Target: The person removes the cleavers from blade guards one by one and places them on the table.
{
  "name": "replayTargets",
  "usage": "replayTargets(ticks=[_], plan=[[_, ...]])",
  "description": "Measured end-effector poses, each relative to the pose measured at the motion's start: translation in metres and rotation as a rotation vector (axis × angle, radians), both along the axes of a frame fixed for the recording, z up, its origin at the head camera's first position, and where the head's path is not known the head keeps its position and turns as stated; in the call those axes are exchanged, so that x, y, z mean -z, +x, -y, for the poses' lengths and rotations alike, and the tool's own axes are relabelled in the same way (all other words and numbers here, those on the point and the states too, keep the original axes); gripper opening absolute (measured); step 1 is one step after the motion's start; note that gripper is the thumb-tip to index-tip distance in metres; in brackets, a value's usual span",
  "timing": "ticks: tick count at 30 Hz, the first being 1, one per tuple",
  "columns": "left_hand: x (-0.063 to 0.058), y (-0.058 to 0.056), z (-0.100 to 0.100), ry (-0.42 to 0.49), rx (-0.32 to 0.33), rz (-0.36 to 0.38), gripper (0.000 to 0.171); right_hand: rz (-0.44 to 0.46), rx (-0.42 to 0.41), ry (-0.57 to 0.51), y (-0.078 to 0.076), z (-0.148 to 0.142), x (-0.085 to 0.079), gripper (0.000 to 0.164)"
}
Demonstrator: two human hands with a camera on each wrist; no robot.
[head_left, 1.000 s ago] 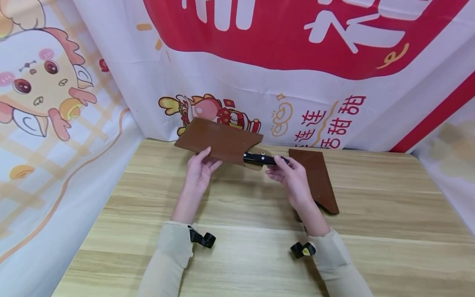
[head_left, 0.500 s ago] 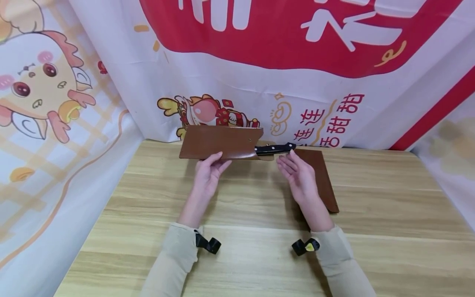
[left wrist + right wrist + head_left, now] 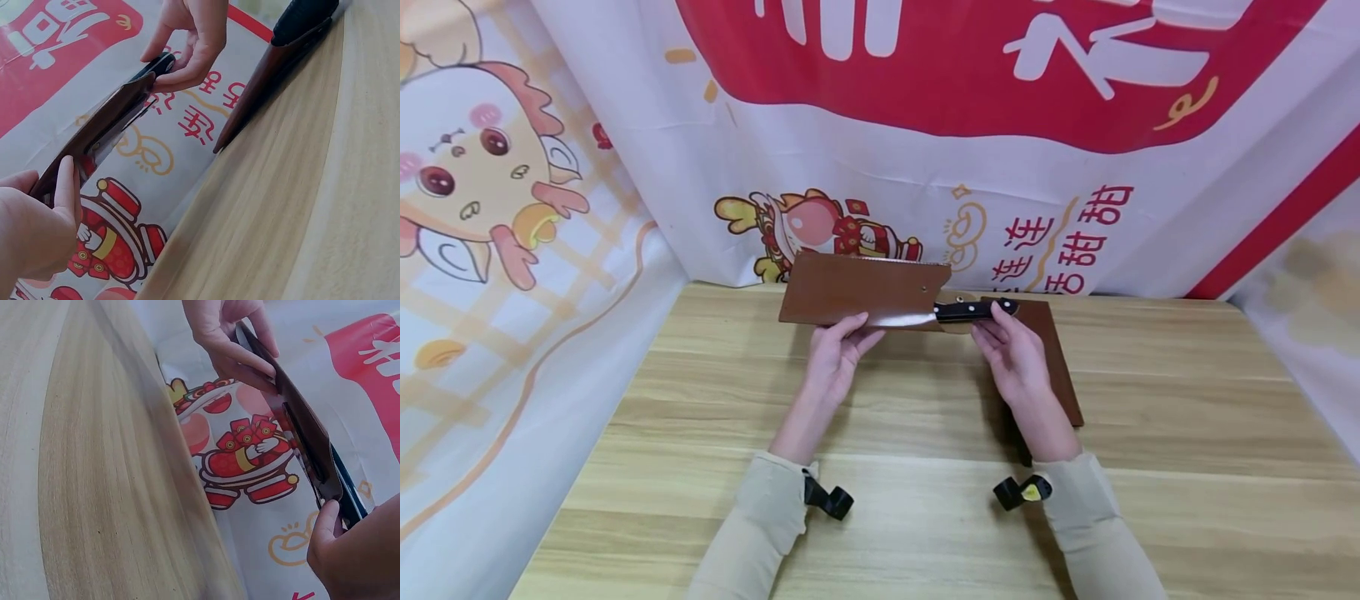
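Raised above the far part of the table is a broad brown knife sheath [image 3: 857, 292], with a black riveted kitchen knife handle [image 3: 973, 311] sticking out of its right end. The blade is hidden inside. My left hand [image 3: 835, 354] pinches the sheath's lower edge, thumb on the near face and fingers underneath. With the thumb on top, my right hand [image 3: 1018, 358] grips the handle near its end. In the left wrist view the sheath [image 3: 94, 128] spans between both hands. A second brown sheath [image 3: 1060, 367] lies on the table behind my right hand, partly covered by it.
The wooden table [image 3: 895, 433] ends at a white printed cloth [image 3: 865, 167] hanging along its back. Another cloth [image 3: 527, 350] hangs down the left side. A black handle [image 3: 306, 22] extends from the second sheath toward the near side.
Both hands have carried the sheathed knife to the right, and its slant has levelled out. My right fingers loosened on the handle, then gripped it again closer to its end.
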State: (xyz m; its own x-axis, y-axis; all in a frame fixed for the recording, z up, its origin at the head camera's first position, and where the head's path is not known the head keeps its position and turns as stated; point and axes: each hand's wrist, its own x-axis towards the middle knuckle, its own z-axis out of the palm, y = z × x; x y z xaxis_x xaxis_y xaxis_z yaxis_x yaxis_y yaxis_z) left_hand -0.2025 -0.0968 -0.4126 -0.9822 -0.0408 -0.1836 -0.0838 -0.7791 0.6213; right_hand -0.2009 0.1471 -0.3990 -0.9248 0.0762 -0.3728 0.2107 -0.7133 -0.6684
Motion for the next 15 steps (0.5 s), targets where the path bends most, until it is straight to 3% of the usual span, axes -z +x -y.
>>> replayTargets(ticks=[7, 15], plan=[[0.0019, -0.001, 0.0022, 0.009, 0.005, 0.011, 0.027, 0.012, -0.003, -0.021, 0.0015, -0.0027, -0.001, 0.04], [-0.0013, -0.0024, 0.0065, -0.004, 0.0, 0.01, 0.024, -0.029, 0.027, -0.116, 0.003, -0.0072, -0.002, 0.031]])
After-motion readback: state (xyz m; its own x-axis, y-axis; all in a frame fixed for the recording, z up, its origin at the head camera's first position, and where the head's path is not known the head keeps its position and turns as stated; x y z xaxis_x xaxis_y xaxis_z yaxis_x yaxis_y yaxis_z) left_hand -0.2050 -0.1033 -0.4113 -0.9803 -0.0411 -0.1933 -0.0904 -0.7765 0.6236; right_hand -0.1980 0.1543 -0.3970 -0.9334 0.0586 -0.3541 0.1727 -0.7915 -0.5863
